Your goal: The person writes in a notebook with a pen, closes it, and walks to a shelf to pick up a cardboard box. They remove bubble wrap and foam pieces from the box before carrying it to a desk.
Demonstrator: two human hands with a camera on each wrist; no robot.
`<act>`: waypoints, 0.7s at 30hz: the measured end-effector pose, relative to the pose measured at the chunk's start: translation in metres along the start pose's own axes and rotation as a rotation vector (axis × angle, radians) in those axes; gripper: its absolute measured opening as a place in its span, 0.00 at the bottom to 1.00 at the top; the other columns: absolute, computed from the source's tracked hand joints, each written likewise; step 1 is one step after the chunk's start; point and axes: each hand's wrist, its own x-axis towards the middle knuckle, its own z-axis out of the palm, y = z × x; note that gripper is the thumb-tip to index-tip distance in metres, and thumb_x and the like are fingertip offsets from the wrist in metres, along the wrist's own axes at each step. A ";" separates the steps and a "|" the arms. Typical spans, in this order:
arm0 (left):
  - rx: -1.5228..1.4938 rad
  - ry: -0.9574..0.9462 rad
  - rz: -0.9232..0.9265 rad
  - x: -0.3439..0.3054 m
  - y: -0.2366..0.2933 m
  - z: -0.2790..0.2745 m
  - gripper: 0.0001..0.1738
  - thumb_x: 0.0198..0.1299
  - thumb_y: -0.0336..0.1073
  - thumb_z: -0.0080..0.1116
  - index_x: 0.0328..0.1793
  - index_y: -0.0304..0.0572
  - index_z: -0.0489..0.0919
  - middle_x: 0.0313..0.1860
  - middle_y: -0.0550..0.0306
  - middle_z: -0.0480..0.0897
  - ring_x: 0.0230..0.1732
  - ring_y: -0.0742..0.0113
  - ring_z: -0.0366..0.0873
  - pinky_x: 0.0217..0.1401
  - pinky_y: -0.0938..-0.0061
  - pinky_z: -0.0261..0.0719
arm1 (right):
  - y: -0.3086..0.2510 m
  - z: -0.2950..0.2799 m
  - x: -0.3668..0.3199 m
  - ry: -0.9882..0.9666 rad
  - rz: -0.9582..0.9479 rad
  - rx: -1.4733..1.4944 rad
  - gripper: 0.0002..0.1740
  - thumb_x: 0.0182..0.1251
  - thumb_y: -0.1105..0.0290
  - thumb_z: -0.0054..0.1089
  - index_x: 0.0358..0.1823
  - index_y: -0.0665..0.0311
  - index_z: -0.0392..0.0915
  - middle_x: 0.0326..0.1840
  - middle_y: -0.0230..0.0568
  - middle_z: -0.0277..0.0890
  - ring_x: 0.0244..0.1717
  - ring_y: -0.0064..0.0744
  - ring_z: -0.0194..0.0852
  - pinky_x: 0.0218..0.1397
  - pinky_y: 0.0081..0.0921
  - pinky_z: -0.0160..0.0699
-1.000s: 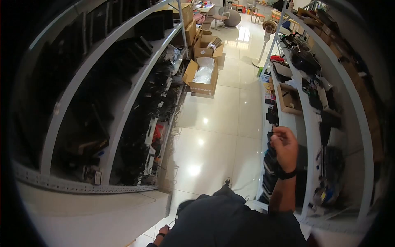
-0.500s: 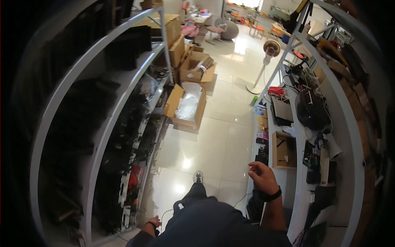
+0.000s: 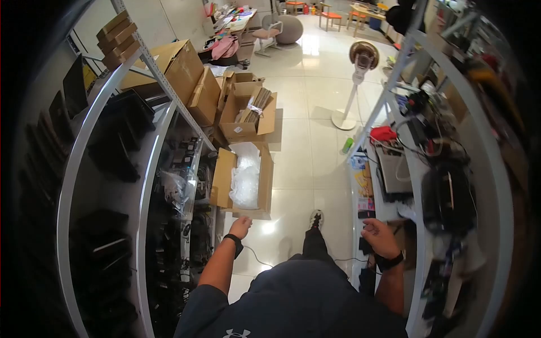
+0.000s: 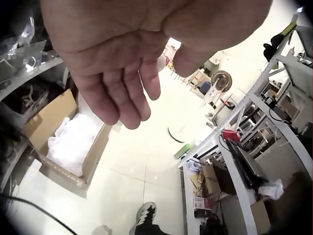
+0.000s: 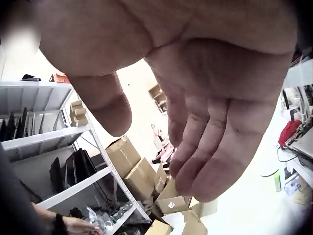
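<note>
My left hand [image 3: 240, 227] hangs in the air just below an open cardboard box [image 3: 265, 186] holding clear plastic wrap. In the left wrist view the hand [image 4: 122, 63] has relaxed, slightly bent fingers and holds nothing. The right hand [image 3: 382, 239] is beside the right shelf's edge, with loosely bent fingers. Seen in the right wrist view, that hand [image 5: 195, 98] is empty too, its thumb apart from the fingers. Each wrist wears a black band.
Metal shelving [image 3: 147, 186] with dark flat items lines the left; another rack [image 3: 420, 225] with electronics and cables lines the right. A pedestal fan [image 3: 354, 96] stands ahead, past more boxes [image 3: 229, 117]. A thin cable [image 3: 256, 256] crosses the floor.
The boxes and fan appear nearer as the person moves forward along the aisle. My left hand has swung up and forward from low beside the body; the right stays raised near the right shelf.
</note>
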 end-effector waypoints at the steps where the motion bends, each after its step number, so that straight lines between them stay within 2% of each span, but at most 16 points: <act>1: 0.000 0.015 -0.020 0.016 0.008 0.000 0.19 0.70 0.45 0.51 0.48 0.33 0.78 0.38 0.54 0.84 0.40 0.67 0.82 0.47 0.73 0.78 | -0.002 -0.004 0.037 -0.025 0.001 0.002 0.20 0.63 0.69 0.64 0.54 0.69 0.74 0.35 0.35 0.78 0.35 0.23 0.76 0.41 0.22 0.77; 4: 0.150 -0.013 -0.088 0.047 0.006 0.007 0.22 0.69 0.49 0.49 0.47 0.34 0.79 0.37 0.54 0.85 0.39 0.66 0.82 0.48 0.71 0.77 | -0.020 -0.024 0.147 -0.102 -0.163 -0.088 0.20 0.62 0.67 0.65 0.52 0.69 0.76 0.32 0.38 0.79 0.34 0.30 0.79 0.41 0.26 0.78; 5: 0.144 -0.024 -0.219 0.041 0.014 0.007 0.23 0.68 0.50 0.48 0.46 0.34 0.80 0.37 0.53 0.85 0.40 0.63 0.82 0.48 0.68 0.77 | -0.030 -0.030 0.182 -0.125 -0.163 -0.083 0.20 0.62 0.67 0.65 0.52 0.69 0.76 0.32 0.38 0.79 0.34 0.30 0.79 0.41 0.26 0.78; 6: 0.359 -0.110 -0.272 0.047 -0.015 0.007 0.23 0.68 0.49 0.47 0.44 0.33 0.80 0.36 0.50 0.85 0.39 0.58 0.83 0.48 0.66 0.77 | -0.038 -0.035 0.218 -0.143 -0.202 -0.130 0.20 0.61 0.66 0.65 0.52 0.69 0.76 0.32 0.39 0.78 0.34 0.31 0.79 0.41 0.27 0.78; 7: 0.623 -0.224 -0.141 0.041 -0.039 0.005 0.23 0.68 0.49 0.45 0.42 0.34 0.81 0.34 0.49 0.85 0.41 0.55 0.83 0.47 0.62 0.77 | -0.050 -0.038 0.251 -0.162 -0.243 -0.181 0.21 0.61 0.66 0.66 0.52 0.69 0.76 0.31 0.40 0.78 0.34 0.32 0.79 0.40 0.28 0.78; 8: 0.975 -0.364 0.072 0.034 -0.063 0.002 0.24 0.68 0.50 0.44 0.41 0.37 0.81 0.33 0.50 0.86 0.37 0.56 0.83 0.42 0.61 0.78 | -0.072 -0.043 0.279 -0.186 -0.285 -0.214 0.20 0.61 0.66 0.66 0.52 0.68 0.76 0.32 0.39 0.78 0.33 0.31 0.78 0.40 0.27 0.78; 9: 0.486 -0.370 -0.368 0.030 -0.107 0.007 0.22 0.69 0.49 0.45 0.42 0.38 0.81 0.31 0.51 0.85 0.30 0.57 0.83 0.35 0.61 0.79 | -0.088 -0.046 0.303 -0.209 -0.293 -0.225 0.20 0.61 0.66 0.66 0.52 0.68 0.76 0.32 0.39 0.78 0.33 0.31 0.78 0.40 0.27 0.78; 10: 0.353 -0.331 -0.724 0.018 -0.056 0.004 0.16 0.64 0.44 0.50 0.45 0.40 0.79 0.33 0.44 0.84 0.35 0.47 0.82 0.45 0.54 0.78 | -0.105 -0.050 0.330 -0.249 -0.302 -0.186 0.20 0.62 0.66 0.66 0.52 0.68 0.76 0.31 0.39 0.78 0.32 0.30 0.77 0.39 0.27 0.78; 11: 0.015 -0.119 -0.864 0.010 -0.063 0.012 0.18 0.65 0.45 0.49 0.39 0.37 0.81 0.29 0.48 0.84 0.30 0.52 0.81 0.38 0.57 0.77 | -0.118 -0.054 0.357 -0.288 -0.310 -0.149 0.19 0.62 0.67 0.66 0.52 0.68 0.76 0.31 0.39 0.78 0.32 0.29 0.77 0.38 0.26 0.77; 12: 0.231 -0.212 -0.658 0.008 -0.100 0.015 0.22 0.66 0.46 0.48 0.34 0.32 0.80 0.27 0.49 0.83 0.27 0.57 0.80 0.33 0.61 0.76 | -0.128 -0.057 0.384 -0.307 -0.322 -0.164 0.19 0.62 0.67 0.66 0.52 0.68 0.76 0.31 0.39 0.78 0.32 0.29 0.77 0.38 0.26 0.77; 13: -0.092 -0.106 -0.913 0.012 -0.080 0.018 0.20 0.65 0.46 0.48 0.35 0.34 0.79 0.27 0.50 0.83 0.26 0.60 0.79 0.29 0.64 0.75 | -0.136 -0.058 0.411 -0.326 -0.343 -0.163 0.19 0.62 0.67 0.66 0.52 0.68 0.76 0.31 0.38 0.78 0.31 0.28 0.76 0.38 0.25 0.77; 14: -0.331 0.097 -1.077 0.016 -0.050 0.025 0.18 0.64 0.46 0.49 0.39 0.38 0.79 0.28 0.52 0.83 0.25 0.61 0.78 0.28 0.65 0.75 | -0.143 -0.056 0.436 -0.346 -0.364 -0.160 0.19 0.62 0.68 0.66 0.52 0.68 0.75 0.31 0.37 0.78 0.31 0.26 0.75 0.38 0.24 0.76; 15: -0.423 0.050 -1.126 0.028 -0.042 0.026 0.20 0.64 0.49 0.49 0.42 0.40 0.80 0.31 0.52 0.85 0.27 0.60 0.79 0.31 0.64 0.76 | -0.147 -0.054 0.461 -0.364 -0.377 -0.167 0.19 0.62 0.68 0.66 0.52 0.68 0.75 0.31 0.37 0.78 0.31 0.26 0.75 0.38 0.24 0.76; 17: -0.342 0.057 -1.158 0.066 -0.007 0.028 0.23 0.65 0.50 0.47 0.45 0.36 0.80 0.34 0.51 0.86 0.29 0.60 0.80 0.33 0.61 0.76 | -0.149 -0.051 0.515 -0.403 -0.257 -0.146 0.19 0.62 0.69 0.66 0.53 0.68 0.75 0.31 0.36 0.78 0.31 0.24 0.75 0.38 0.22 0.76; 19: -0.299 -0.002 -1.151 0.127 -0.001 0.023 0.24 0.66 0.51 0.47 0.47 0.35 0.80 0.35 0.51 0.86 0.30 0.60 0.80 0.34 0.61 0.76 | -0.149 -0.045 0.566 -0.428 -0.250 -0.115 0.19 0.63 0.69 0.65 0.52 0.69 0.75 0.31 0.35 0.78 0.32 0.22 0.75 0.38 0.21 0.75; 21: -0.282 -0.133 -1.045 0.194 -0.027 0.017 0.24 0.66 0.53 0.47 0.50 0.39 0.81 0.36 0.51 0.86 0.30 0.60 0.80 0.35 0.60 0.76 | -0.161 -0.040 0.608 -0.413 -0.203 -0.125 0.19 0.62 0.69 0.65 0.52 0.70 0.75 0.31 0.36 0.79 0.32 0.22 0.76 0.37 0.22 0.75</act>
